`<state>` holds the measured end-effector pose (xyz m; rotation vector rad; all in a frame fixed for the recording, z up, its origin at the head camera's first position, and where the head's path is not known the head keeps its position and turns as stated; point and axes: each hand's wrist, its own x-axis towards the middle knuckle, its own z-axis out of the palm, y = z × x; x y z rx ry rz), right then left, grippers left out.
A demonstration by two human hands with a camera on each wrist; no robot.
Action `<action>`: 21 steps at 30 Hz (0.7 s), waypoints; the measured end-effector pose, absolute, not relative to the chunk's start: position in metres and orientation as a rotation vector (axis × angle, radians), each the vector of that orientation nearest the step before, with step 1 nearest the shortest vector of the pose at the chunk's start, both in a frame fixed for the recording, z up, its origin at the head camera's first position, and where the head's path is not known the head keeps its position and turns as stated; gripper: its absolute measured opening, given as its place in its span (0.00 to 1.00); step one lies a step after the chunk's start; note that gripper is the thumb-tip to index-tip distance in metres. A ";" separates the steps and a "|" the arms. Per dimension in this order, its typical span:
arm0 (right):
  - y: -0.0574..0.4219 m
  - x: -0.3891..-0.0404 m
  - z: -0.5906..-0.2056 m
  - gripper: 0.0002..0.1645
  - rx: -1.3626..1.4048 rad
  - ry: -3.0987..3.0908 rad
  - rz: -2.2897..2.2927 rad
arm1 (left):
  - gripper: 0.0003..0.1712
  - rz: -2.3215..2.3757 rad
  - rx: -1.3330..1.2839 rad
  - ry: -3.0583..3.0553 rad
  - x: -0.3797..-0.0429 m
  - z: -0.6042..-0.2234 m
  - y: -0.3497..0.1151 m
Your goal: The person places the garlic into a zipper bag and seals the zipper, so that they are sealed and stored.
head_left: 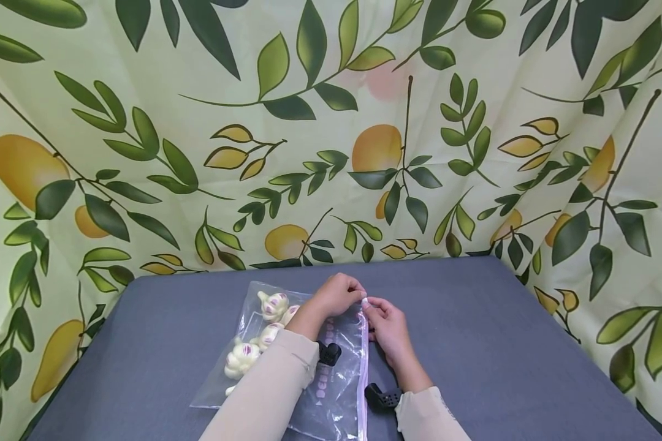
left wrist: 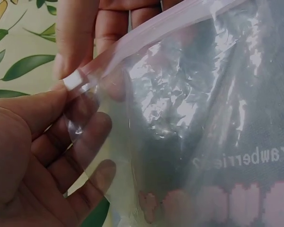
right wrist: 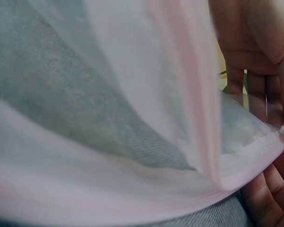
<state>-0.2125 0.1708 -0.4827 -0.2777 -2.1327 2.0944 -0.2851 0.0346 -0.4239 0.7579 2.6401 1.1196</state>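
A clear zip bag (head_left: pixel 331 392) with a pink zipper strip (head_left: pixel 363 367) lies on the table. White garlic bulbs (head_left: pixel 243 358) with purple marks sit inside its left part. My left hand (head_left: pixel 336 295) reaches over the bag and pinches its far corner, by a small white slider (left wrist: pixel 73 80). My right hand (head_left: pixel 387 327) holds the same corner from the right, fingertips close to the slider. Through the clear film, some left fingers (left wrist: pixel 97 132) show behind the bag. In the right wrist view, the bag's mouth gapes between its pink edges (right wrist: pixel 199 94).
A grey cloth covers the table (head_left: pixel 474 343). Behind it and at both sides hangs a leaf-and-fruit printed curtain (head_left: pixel 320 141). A black wrist mount (head_left: pixel 382 398) sits near my right wrist, and another black mount (head_left: pixel 329 353) overlaps the bag.
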 end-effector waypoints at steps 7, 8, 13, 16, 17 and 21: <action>0.170 -0.216 -0.484 0.18 -0.285 -2.140 2.023 | 0.08 1.108 0.796 2.636 -0.287 -0.425 0.034; 0.171 -0.216 -0.484 0.18 -0.281 -2.143 2.014 | 0.08 1.113 0.803 2.630 -0.287 -0.425 0.034; 0.171 -0.216 -0.482 0.17 -0.298 -2.154 1.999 | 0.08 1.137 0.802 2.588 -0.287 -0.426 0.032; 0.171 -0.215 -0.482 0.16 -0.320 -2.150 2.001 | 0.08 1.142 0.798 2.573 -0.287 -0.427 0.032; 0.171 -0.215 -0.482 0.16 -0.326 -2.142 2.006 | 0.08 1.144 0.804 2.571 -0.287 -0.427 0.032; 0.172 -0.215 -0.482 0.17 -0.328 -2.127 1.992 | 0.08 1.131 0.842 2.586 -0.286 -0.427 0.033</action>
